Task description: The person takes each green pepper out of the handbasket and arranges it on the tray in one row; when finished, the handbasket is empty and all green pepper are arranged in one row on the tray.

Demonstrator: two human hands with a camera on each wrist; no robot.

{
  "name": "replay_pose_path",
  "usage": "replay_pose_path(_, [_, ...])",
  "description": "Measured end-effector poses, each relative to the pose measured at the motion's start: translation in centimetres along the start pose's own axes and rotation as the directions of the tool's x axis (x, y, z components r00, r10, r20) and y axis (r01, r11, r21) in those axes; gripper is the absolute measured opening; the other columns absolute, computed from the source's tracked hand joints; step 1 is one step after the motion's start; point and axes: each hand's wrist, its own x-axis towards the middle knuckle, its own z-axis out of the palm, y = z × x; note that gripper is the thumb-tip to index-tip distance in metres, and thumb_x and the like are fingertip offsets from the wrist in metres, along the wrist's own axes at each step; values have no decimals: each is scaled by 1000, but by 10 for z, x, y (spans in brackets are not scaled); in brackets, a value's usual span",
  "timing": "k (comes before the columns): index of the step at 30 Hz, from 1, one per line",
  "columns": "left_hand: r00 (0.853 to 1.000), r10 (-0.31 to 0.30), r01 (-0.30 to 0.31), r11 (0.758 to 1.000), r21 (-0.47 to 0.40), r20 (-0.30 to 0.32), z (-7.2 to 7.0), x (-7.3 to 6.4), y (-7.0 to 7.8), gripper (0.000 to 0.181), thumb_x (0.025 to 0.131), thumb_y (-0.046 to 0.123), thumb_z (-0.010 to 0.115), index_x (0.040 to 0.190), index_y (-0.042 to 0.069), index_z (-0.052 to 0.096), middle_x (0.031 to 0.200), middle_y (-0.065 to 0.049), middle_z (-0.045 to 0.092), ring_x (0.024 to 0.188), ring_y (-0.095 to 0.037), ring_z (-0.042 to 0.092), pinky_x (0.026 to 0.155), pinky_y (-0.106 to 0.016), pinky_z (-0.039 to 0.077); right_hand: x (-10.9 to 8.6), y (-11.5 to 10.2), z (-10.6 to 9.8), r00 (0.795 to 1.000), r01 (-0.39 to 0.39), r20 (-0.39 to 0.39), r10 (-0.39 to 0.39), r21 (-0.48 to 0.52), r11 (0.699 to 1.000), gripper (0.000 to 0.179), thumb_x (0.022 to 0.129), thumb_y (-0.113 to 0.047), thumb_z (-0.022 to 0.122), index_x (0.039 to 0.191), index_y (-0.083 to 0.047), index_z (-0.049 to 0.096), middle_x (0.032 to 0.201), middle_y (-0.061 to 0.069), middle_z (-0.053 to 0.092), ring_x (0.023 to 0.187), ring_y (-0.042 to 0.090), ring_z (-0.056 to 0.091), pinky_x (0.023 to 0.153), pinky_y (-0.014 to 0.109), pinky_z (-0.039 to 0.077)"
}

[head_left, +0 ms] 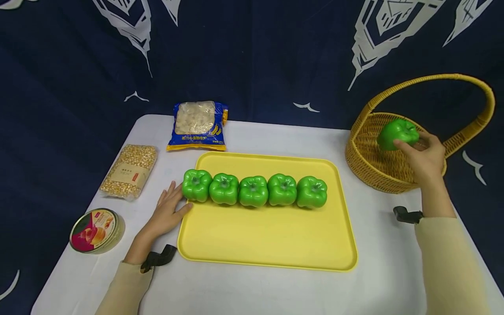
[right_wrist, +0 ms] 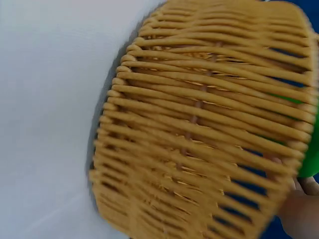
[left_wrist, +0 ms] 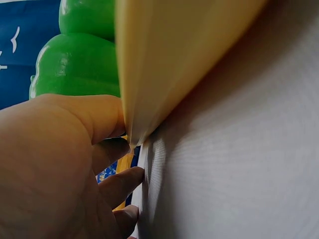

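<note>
My right hand (head_left: 427,158) grips a green bell pepper (head_left: 397,133) at the wicker basket's (head_left: 364,168) opening, inside the tall handle. In the right wrist view, the woven side of the basket (right_wrist: 194,119) hides most of that hand (right_wrist: 299,209) and the pepper (right_wrist: 311,154). Several more green bell peppers (head_left: 253,191) form a row across the yellow tray (head_left: 267,240). My left hand (head_left: 168,211) rests at the tray's left edge with fingers extended, beside the leftmost pepper (head_left: 197,185). Seen from the left wrist, its thumb (left_wrist: 107,114) touches the tray's rim (left_wrist: 149,74).
Behind the tray lies a blue and yellow bag (head_left: 197,127) with a clear window. A packet of corn kernels (head_left: 129,171) and a round lidded jar (head_left: 97,231) stand on the left of the white table (head_left: 256,293). A dark patterned cloth (head_left: 252,61) hangs behind.
</note>
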Motion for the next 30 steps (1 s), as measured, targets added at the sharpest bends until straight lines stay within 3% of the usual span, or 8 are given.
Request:
replay_pose_path(5, [1000,0,0,1000,-1,2,0,0,0,60,98,20,55,151,1,33,159,-24,23,150,-44,-1,118,-63,-5,-30,4,-16,1000,8,11,-9,77,997,75,90,-41,67,153,-31,28,154,-13,33,141,7,36,117,32,33])
replay_pose_path(11, [1000,-1,1,1000,4,1,-1,1,0,60,98,21,54,151,2,32,160,-23,23,150,-44,-1,118,-63,-5,-60,13,-31,997,75,-22,-73,111,991,67,92,-28,68,150,-31,35,145,-17,43,128,-1,46,113,24,36])
replay_pose_path(15, [1000,-3,3,1000,5,5,-1,0,0,60,99,21,54,151,2,32,160,-23,22,150,-44,-1,118,-63,-6,-75,20,-35,992,115,-62,-109,99,989,64,93,-21,66,150,-28,37,142,-18,45,124,-4,46,118,28,30])
replay_pose_path(19, [1000,-6,6,1000,3,9,-1,0,0,60,99,21,54,151,2,32,160,-24,22,150,-44,-1,118,-63,-6,-86,31,-36,977,209,-54,-205,83,974,66,91,-9,67,149,-25,40,141,-17,47,126,-4,47,106,11,36])
replay_pose_path(23, [1000,-3,3,1000,3,8,-1,0,0,60,99,21,54,151,1,32,160,-24,22,150,-44,-1,118,-63,-6,-96,44,-35,939,334,12,-344,213,918,66,86,5,68,144,-19,47,136,-15,52,120,-7,50,85,2,44])
replay_pose_path(26, [1000,0,0,1000,3,7,-1,0,0,60,99,21,54,151,1,32,160,-24,22,150,-44,-1,118,-63,-6,-101,52,-30,894,393,76,-442,342,854,67,82,15,67,141,-12,50,129,-16,54,114,-8,52,81,1,45])
replay_pose_path(28, [1000,0,0,1000,2,7,-1,0,0,60,99,21,53,151,2,32,160,-24,22,150,-45,-1,118,-63,-6,-104,56,-24,858,428,119,-499,372,824,68,80,19,65,141,-8,50,127,-15,54,114,-7,53,81,2,46])
replay_pose_path(30, [1000,1,-1,1000,2,6,-1,0,1,60,99,21,53,151,2,32,160,-24,22,150,-45,-1,118,-63,-6,-106,58,-17,828,461,162,-537,348,816,70,79,19,66,142,-7,48,127,-16,53,113,-8,53,81,2,47])
